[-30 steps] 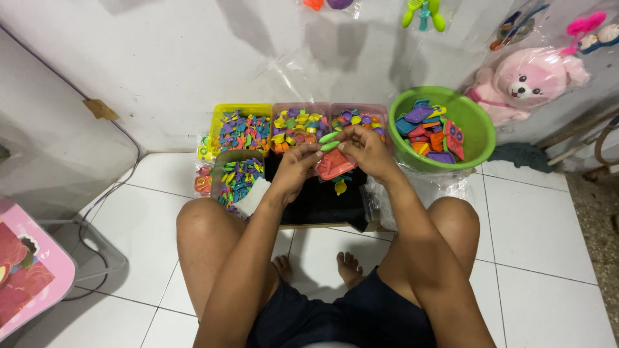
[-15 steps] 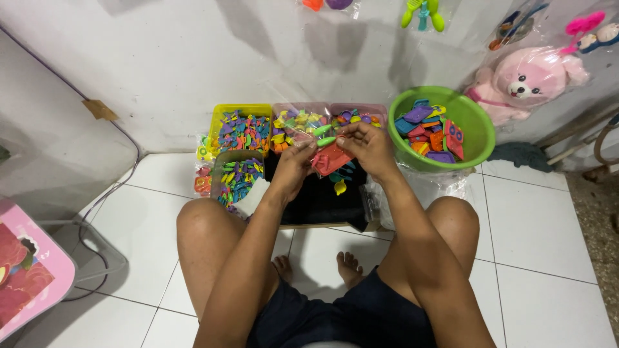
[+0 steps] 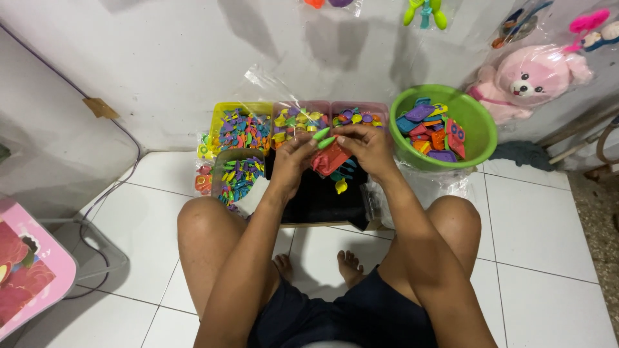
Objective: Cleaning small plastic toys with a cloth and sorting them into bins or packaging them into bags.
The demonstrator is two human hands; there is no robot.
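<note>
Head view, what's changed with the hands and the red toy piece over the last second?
Both hands rose a little toward the bins. The left hand and right hand keep the red piece between them, now tilted more upright, with the green pieces at the fingertips. A clear bag now stands above the left hand. The green bowl, bins and plush bear stayed put.

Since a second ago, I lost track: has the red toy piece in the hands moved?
Yes. The red toy piece rose slightly, toward the pink bin.
</note>
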